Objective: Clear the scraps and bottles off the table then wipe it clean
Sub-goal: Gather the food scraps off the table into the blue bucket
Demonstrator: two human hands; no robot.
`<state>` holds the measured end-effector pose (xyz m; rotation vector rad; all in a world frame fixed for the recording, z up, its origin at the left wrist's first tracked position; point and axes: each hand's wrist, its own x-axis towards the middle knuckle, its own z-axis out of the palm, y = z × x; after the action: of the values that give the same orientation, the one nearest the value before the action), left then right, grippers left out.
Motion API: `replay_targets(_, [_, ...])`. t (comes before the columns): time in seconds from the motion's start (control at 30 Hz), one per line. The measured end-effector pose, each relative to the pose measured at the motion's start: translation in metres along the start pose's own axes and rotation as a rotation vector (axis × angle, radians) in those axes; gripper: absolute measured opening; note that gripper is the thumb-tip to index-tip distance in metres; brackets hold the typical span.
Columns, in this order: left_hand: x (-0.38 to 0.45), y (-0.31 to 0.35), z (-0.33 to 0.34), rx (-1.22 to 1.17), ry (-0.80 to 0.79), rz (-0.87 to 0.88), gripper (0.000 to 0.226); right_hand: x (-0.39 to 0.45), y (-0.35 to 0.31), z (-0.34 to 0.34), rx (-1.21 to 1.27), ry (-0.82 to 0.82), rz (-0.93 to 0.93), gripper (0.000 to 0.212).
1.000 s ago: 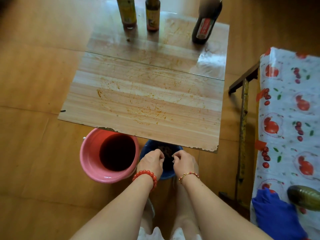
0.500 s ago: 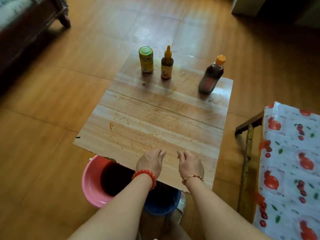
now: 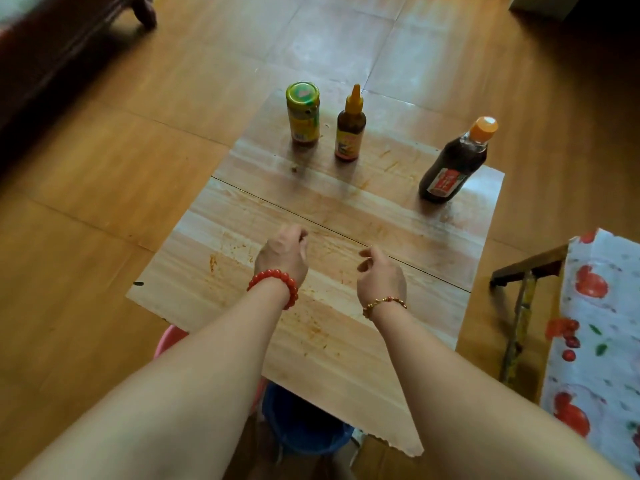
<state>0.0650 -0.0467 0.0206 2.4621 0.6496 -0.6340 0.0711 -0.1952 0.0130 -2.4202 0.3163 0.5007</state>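
Both hands empty: left hand (image 3: 283, 251) loosely curled, right hand (image 3: 380, 274) half-open, held over the smeared table (image 3: 381, 216) mid-area. Three bottles (image 3: 349, 128) left standing at far edge, likely reached for next.

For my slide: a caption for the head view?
Both empty hands, left and right, over a stained wooden table with three sauce bottles standing.

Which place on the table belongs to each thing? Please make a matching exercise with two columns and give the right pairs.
Things:
1. yellow-lidded jar
2. nozzle-top sauce bottle
3. dark bottle with orange cap
4. left hand

Places:
A. far right side
B. far left corner
C. above the stained near half
D. just right of the jar

Pairs: 1-B, 2-D, 3-A, 4-C
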Motion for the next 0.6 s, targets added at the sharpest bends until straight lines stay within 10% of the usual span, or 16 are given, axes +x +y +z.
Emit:
replay_targets(0.13, [0.050, 0.004, -0.015, -0.162, -0.186, -0.199, 0.023, 0.031, -0.013, 0.012, 0.018, 0.062, -0.043, 0.049])
replay_targets(0.27, [0.077, 0.030, -0.039, -0.233, 0.254, 0.003, 0.017, 0.064, -0.022, 0.022, 0.047, 0.101, -0.026, 0.033])
replay_targets(0.4, [0.104, 0.022, -0.042, -0.220, -0.245, -0.211, 0.042, 0.090, -0.030, 0.032, 0.079, 0.132, -0.014, 0.029])
replay_targets(0.6, [0.146, 0.028, -0.045, 0.000, -0.283, -0.167, 0.037, 0.116, -0.040, 0.050, 0.100, 0.189, -0.025, 0.030])
